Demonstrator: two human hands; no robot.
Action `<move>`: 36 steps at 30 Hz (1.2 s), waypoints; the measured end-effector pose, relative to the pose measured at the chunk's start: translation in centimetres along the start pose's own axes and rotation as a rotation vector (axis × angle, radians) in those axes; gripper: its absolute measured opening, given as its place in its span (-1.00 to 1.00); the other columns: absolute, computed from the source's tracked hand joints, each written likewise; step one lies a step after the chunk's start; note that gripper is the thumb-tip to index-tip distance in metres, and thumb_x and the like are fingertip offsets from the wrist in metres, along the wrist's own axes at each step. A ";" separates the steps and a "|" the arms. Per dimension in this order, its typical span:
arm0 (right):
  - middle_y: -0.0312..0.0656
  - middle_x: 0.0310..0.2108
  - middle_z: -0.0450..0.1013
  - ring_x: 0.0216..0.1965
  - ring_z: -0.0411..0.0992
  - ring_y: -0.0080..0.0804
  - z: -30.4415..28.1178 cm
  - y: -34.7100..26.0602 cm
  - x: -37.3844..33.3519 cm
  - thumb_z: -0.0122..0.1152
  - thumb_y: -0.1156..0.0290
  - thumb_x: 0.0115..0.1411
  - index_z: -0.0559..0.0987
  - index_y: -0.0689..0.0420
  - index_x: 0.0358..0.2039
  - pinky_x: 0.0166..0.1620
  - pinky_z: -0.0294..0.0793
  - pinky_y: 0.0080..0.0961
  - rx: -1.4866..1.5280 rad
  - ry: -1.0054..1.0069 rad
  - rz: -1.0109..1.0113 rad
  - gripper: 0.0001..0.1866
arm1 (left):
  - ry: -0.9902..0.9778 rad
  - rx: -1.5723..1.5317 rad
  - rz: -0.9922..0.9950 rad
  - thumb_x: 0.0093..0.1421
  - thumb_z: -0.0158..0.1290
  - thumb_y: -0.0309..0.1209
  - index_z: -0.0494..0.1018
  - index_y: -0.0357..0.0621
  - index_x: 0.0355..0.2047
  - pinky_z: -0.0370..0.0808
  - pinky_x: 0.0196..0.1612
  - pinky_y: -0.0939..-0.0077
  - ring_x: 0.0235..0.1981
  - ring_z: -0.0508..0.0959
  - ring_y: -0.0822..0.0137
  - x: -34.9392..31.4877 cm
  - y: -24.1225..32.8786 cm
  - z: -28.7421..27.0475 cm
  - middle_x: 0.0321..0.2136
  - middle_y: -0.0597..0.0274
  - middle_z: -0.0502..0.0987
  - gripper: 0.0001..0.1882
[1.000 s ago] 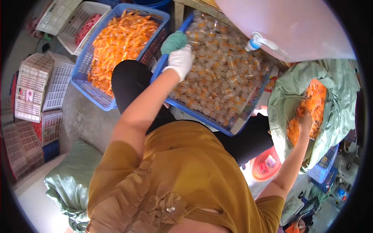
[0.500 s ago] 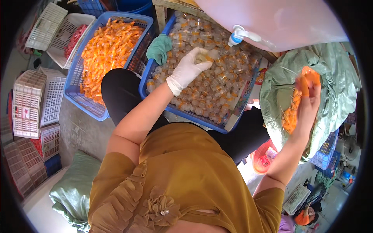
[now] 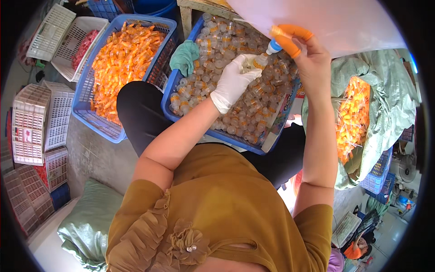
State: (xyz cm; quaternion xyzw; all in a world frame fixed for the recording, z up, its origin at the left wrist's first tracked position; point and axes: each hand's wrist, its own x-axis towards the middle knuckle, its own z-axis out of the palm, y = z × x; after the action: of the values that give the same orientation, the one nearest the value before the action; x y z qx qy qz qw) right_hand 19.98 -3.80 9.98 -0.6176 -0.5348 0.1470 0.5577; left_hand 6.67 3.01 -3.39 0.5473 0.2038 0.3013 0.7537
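My left hand (image 3: 232,84), in a white glove, holds a small clear bottle (image 3: 260,62) with an orange band, its mouth close under the blue-tipped tap (image 3: 274,46). The tap juts from a large pale container (image 3: 358,27). Orange finger covers sheathe some fingers of my right hand (image 3: 313,61), which are bent round the tap and hide its handle. Whether those fingers also hold a small orange piece cannot be made out. Below both hands, many similar small bottles (image 3: 244,102) fill a blue basket (image 3: 166,102).
To the right, a green woven sack (image 3: 394,93) holds orange pieces with thin pale stems (image 3: 353,113). At left stands a blue basket (image 3: 81,102) of orange-filled bottles. A green cloth (image 3: 185,56) hangs over the middle basket's edge. White crates (image 3: 31,122) line the far left.
My right hand has left the sack of orange pieces and come up left to the tap. My left hand has moved slightly right, bringing the bottle under the spout.
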 end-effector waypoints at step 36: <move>-0.19 -0.23 0.49 -0.15 0.39 -0.16 -3.9 0.8 -7.3 0.25 0.59 0.00 0.57 0.12 -0.20 -0.08 0.33 -0.31 -0.601 -0.243 -0.166 -0.71 | -0.351 -0.314 -0.529 0.32 -0.01 -0.23 0.47 -0.27 -0.11 0.29 -0.43 0.66 -0.53 0.34 0.56 -3.7 1.9 -3.6 -0.43 0.37 0.47 -0.67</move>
State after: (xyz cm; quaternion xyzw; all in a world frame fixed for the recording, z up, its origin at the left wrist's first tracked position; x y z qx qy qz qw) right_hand 20.58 -11.69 7.60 -0.6867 -0.6653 0.0096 0.2928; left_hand 1.22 3.39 -2.85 0.3965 0.1571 0.0247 0.9041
